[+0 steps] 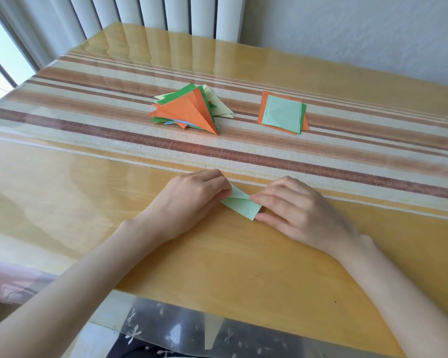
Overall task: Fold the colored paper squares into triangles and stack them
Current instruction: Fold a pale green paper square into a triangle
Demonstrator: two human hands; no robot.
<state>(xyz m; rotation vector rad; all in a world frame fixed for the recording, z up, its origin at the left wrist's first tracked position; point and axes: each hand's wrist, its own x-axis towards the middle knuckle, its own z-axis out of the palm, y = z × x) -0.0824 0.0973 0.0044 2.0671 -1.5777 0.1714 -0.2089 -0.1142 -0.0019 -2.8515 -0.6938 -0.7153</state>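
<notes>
Table (pixel 217 267): left hand (pixel 192 200), right hand (pixel 300 208), one sheet (pixel 241 206), triangle pile (pixel 189 112), square pile (pixel 282 113).

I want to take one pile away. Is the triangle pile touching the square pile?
Apart. The head view shows a strip of striped tablecloth between the triangle pile and the square pile.

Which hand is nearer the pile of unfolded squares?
Right. The right hand lies nearly straight in front of the unfolded squares; the left hand lies further left. Both hold the green paper.
</notes>
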